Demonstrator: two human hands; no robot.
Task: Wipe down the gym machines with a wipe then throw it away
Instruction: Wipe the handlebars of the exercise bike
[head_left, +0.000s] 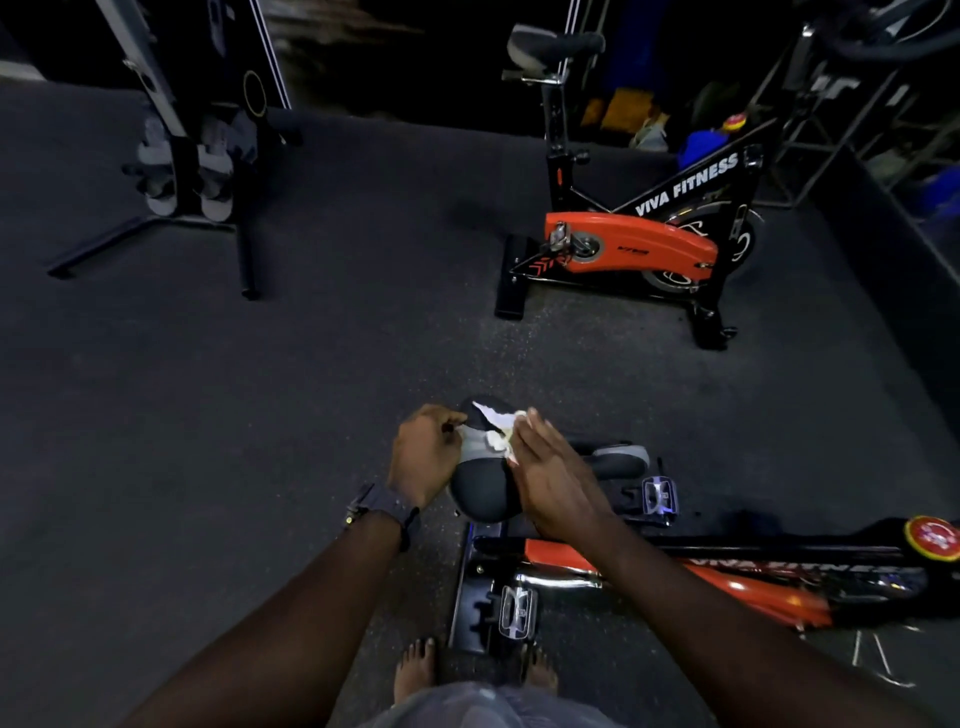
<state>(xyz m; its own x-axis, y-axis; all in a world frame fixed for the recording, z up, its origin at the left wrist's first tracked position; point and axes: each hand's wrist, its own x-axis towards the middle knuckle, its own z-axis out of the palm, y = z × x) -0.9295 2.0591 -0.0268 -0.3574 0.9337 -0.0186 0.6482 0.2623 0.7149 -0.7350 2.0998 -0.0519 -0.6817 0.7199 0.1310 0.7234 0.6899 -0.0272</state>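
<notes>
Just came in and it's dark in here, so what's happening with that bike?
A person is wiping the saddle of the near bike with a white wipe. The right hand presses the wipe on the saddle with flat fingers; the left hand grips the saddle's side. A second bike stands behind.

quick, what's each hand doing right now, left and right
Left hand: curled, gripping the side of the bike seat.
Right hand: fingers straight, pressing the wipe onto the seat.
</notes>
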